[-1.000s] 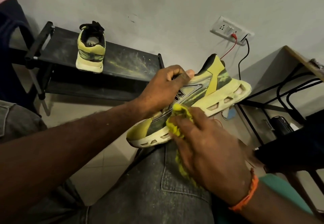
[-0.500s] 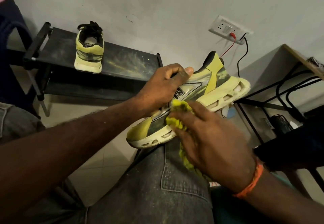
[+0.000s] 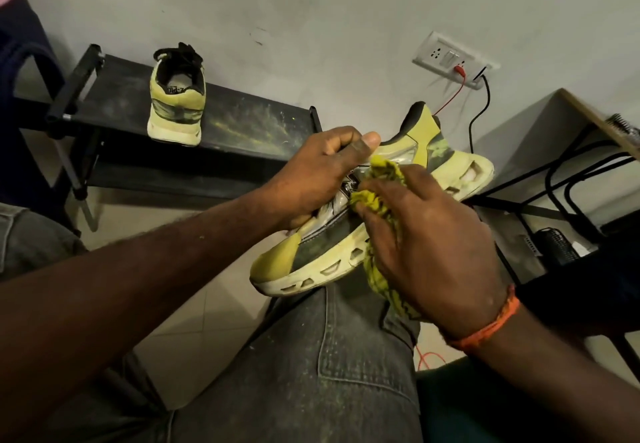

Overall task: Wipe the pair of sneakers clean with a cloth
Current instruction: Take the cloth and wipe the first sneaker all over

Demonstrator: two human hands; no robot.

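A yellow, grey and white sneaker [image 3: 436, 158] lies on its side over my right knee, toe toward me and heel toward the wall. My left hand [image 3: 318, 176] grips its upper, thumb on top near the collar. My right hand [image 3: 429, 241] holds a yellow-stained cloth [image 3: 377, 196] bunched under the fingers and presses it against the sneaker's side panel. The cloth's tail hangs down past the sole. The second sneaker [image 3: 176, 103] stands upright on the black shoe rack [image 3: 242, 120], heel facing me.
My jeans-clad knee [image 3: 332, 356] carries the sneaker. A wall socket [image 3: 450, 60] with red and black cables sits behind it. A wooden table with a black metal frame [image 3: 588, 172] stands at right. Tiled floor lies between knee and rack.
My right hand has moved the cloth up the sneaker's side, from near the sole toward the middle panel. The left hand keeps its grip, and the sneaker has barely shifted.
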